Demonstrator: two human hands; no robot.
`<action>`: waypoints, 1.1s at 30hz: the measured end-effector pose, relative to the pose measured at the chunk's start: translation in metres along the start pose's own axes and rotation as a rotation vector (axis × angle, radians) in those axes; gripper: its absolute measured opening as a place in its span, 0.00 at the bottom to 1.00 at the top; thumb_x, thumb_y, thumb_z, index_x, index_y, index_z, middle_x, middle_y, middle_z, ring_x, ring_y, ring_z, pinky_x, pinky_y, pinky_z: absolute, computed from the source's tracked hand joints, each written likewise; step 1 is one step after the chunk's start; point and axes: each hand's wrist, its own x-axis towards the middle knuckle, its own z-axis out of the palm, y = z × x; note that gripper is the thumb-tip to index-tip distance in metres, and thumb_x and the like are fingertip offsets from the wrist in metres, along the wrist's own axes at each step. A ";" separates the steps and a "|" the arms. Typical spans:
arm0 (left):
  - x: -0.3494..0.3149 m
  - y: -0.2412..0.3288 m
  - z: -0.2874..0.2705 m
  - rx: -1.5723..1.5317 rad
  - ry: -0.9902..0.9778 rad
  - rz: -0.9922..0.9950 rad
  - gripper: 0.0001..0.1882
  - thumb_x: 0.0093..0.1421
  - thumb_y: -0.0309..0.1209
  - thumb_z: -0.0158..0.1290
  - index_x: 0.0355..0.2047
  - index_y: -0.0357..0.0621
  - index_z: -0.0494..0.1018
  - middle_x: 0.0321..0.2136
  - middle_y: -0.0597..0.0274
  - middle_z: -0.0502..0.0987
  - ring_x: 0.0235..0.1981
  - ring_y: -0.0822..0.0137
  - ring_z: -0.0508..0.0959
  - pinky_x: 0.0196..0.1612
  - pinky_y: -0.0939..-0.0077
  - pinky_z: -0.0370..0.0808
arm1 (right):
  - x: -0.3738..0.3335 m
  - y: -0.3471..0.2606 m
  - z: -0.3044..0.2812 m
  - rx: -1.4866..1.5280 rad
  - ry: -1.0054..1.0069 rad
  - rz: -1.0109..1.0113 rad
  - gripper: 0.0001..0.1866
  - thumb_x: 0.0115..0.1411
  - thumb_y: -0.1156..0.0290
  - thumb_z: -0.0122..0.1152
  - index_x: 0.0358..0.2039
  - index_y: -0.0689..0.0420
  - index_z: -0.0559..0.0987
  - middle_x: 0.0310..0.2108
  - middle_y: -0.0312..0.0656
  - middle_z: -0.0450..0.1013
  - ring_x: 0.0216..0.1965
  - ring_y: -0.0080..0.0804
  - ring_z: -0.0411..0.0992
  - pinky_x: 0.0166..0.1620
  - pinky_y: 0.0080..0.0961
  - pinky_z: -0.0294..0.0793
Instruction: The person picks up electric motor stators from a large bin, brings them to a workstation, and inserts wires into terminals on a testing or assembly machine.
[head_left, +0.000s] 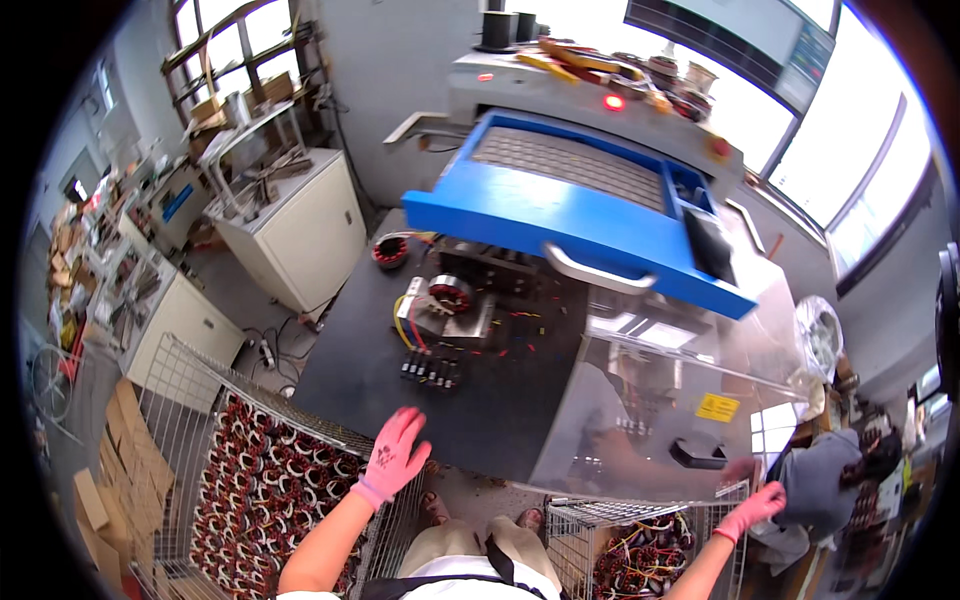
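Observation:
My left hand (pixel 396 458), in a pink glove, is open with its fingers spread at the near edge of the black worktop (pixel 490 425). It holds nothing. My right hand (pixel 754 508), gloved alike, reaches out beside the near right corner of the hinged clear cover (pixel 640 430). Its fingers look stretched out, with nothing visible in them. On the worktop, a wound motor stator (pixel 452 291) sits on a metal fixture (pixel 474 318) with coloured wires. Several small terminal clamps (pixel 430 371) stand in front of it. Another stator (pixel 389 252) lies at the worktop's far left.
A wire basket (pixel 345 436) full of stators stands at my left. A second wire basket (pixel 590 512) with wired parts is under the clear cover. A blue drawer (pixel 570 215) with a handle juts above the worktop. A co-worker (pixel 825 480) sits at right.

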 end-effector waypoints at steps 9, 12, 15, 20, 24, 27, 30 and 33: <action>0.036 -0.077 0.035 0.155 0.080 0.005 0.29 0.53 0.34 0.56 0.55 0.39 0.66 0.55 0.53 0.65 0.59 0.49 0.65 0.63 0.54 0.62 | -0.407 -0.412 0.208 0.356 -1.591 -0.242 0.33 0.54 0.66 0.64 0.58 0.65 0.65 0.56 0.55 0.66 0.59 0.50 0.63 0.60 0.36 0.62; 0.036 -0.088 0.051 0.122 0.079 0.025 0.23 0.54 0.34 0.55 0.49 0.39 0.71 0.54 0.53 0.66 0.60 0.52 0.64 0.64 0.55 0.60 | -0.496 -0.356 0.274 0.061 -1.446 -0.454 0.41 0.57 0.56 0.61 0.61 0.70 0.56 0.55 0.63 0.65 0.58 0.56 0.62 0.61 0.40 0.58; 0.028 -0.091 0.044 0.078 0.055 -0.020 0.24 0.55 0.35 0.54 0.52 0.40 0.69 0.55 0.54 0.66 0.60 0.53 0.64 0.65 0.56 0.58 | -0.534 -0.359 0.299 0.281 -1.837 0.322 0.38 0.61 0.55 0.57 0.62 0.69 0.57 0.57 0.60 0.64 0.58 0.51 0.63 0.60 0.33 0.61; 0.020 -0.100 0.033 0.022 0.049 -0.056 0.28 0.56 0.34 0.53 0.58 0.43 0.65 0.55 0.56 0.66 0.60 0.55 0.64 0.65 0.58 0.58 | -0.476 -0.362 0.334 0.155 -1.565 0.197 0.20 0.64 0.66 0.50 0.54 0.60 0.70 0.45 0.47 0.75 0.51 0.42 0.70 0.52 0.33 0.68; 0.028 -0.092 0.034 -0.016 0.058 -0.035 0.28 0.56 0.34 0.52 0.58 0.43 0.65 0.55 0.55 0.66 0.60 0.55 0.64 0.66 0.58 0.57 | -0.457 -0.338 0.399 0.033 -1.560 -0.408 0.25 0.57 0.64 0.57 0.55 0.58 0.71 0.52 0.46 0.71 0.54 0.46 0.67 0.54 0.37 0.68; 0.031 -0.084 0.032 -0.041 0.107 -0.048 0.27 0.56 0.34 0.52 0.57 0.42 0.66 0.54 0.54 0.67 0.59 0.54 0.65 0.65 0.58 0.59 | -0.456 -0.350 0.402 -0.125 -1.573 -0.800 0.27 0.50 0.61 0.63 0.50 0.57 0.74 0.49 0.44 0.70 0.50 0.45 0.68 0.53 0.38 0.69; 0.032 -0.069 0.022 -0.343 0.142 -0.171 0.25 0.58 0.35 0.53 0.56 0.42 0.67 0.54 0.53 0.67 0.56 0.51 0.67 0.62 0.58 0.63 | -0.444 -0.364 0.381 -0.152 -1.579 -0.907 0.24 0.50 0.58 0.62 0.46 0.57 0.75 0.42 0.46 0.71 0.46 0.45 0.70 0.51 0.39 0.69; 0.011 -0.046 0.013 -1.367 0.376 -0.714 0.25 0.64 0.44 0.47 0.57 0.46 0.64 0.52 0.55 0.69 0.54 0.53 0.70 0.59 0.55 0.67 | -0.442 -0.397 0.309 -0.075 -1.738 -0.646 0.25 0.54 0.57 0.59 0.48 0.58 0.75 0.46 0.49 0.73 0.49 0.46 0.71 0.51 0.35 0.70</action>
